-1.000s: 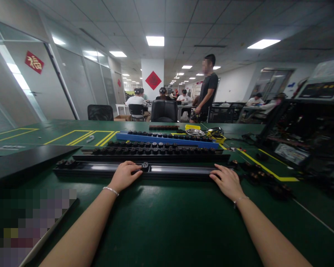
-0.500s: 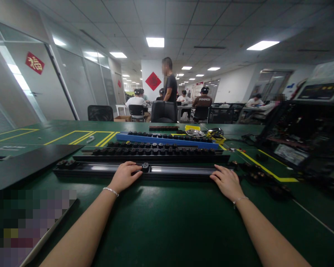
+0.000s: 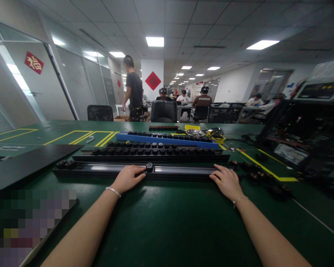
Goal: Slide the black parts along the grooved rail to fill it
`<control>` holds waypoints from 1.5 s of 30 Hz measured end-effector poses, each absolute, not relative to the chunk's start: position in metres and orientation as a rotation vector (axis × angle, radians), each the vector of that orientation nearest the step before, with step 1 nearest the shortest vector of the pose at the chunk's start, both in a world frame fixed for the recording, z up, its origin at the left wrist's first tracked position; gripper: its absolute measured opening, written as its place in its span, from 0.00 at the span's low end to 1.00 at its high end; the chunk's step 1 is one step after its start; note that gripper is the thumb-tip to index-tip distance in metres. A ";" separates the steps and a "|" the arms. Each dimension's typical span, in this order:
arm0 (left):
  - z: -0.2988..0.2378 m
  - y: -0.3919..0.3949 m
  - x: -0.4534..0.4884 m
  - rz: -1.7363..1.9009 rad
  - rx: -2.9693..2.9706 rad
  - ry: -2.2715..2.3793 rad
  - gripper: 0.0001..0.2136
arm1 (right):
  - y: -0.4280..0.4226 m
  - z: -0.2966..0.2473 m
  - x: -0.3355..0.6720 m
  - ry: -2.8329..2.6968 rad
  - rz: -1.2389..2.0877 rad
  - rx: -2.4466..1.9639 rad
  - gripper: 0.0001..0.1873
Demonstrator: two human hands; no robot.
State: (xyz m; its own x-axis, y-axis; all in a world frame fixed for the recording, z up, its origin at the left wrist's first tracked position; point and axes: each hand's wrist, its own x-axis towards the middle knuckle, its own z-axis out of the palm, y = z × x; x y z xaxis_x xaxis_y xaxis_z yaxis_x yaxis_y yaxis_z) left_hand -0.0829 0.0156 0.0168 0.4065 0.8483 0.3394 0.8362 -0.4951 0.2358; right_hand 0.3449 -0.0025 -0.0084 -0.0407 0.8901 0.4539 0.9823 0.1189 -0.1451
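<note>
A long black rail [image 3: 180, 170] with a shiny channel along its top lies across the green table. One small black socket-like module [image 3: 149, 167] sits in the channel near the middle. My left hand [image 3: 129, 177] rests over the rail just left of that module, fingers stretched out and their tips against its left side. The thumb lies lower, along the rail's front. At the right end, my right hand [image 3: 226, 181] grips the rail, fingers over the top and thumb at the front. Two similar modules [image 3: 65, 163] sit at the rail's left end.
Behind are rows of black modules [image 3: 156, 152] and a blue rail [image 3: 167, 140]. Loose black parts [image 3: 264, 174] lie at right, near an open black case [image 3: 289, 129]. A dark panel [image 3: 36, 159] lies left. A metal dish [image 3: 195, 132] stands farther back. People sit beyond the table.
My left hand has shifted slightly right, and the small module has slid right along the channel with it. My right hand has stayed put. A standing person has walked left in the background.
</note>
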 end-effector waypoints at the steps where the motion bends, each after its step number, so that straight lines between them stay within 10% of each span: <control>1: 0.017 0.015 -0.083 0.646 2.600 1.572 0.21 | -0.003 -0.008 0.345 -1.972 -0.285 -1.811 0.21; 45: 0.017 0.013 -0.068 0.473 2.691 1.539 0.22 | -0.012 0.013 0.154 -2.290 0.026 -1.520 0.23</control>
State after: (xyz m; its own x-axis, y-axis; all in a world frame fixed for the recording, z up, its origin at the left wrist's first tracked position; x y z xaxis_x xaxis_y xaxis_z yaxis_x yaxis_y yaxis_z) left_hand -0.0677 0.0129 0.0174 0.4731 0.8429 0.2562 0.8412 -0.5186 0.1529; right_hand 0.1542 -0.0120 0.0126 -0.3358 0.8898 0.3090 0.8826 0.4118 -0.2267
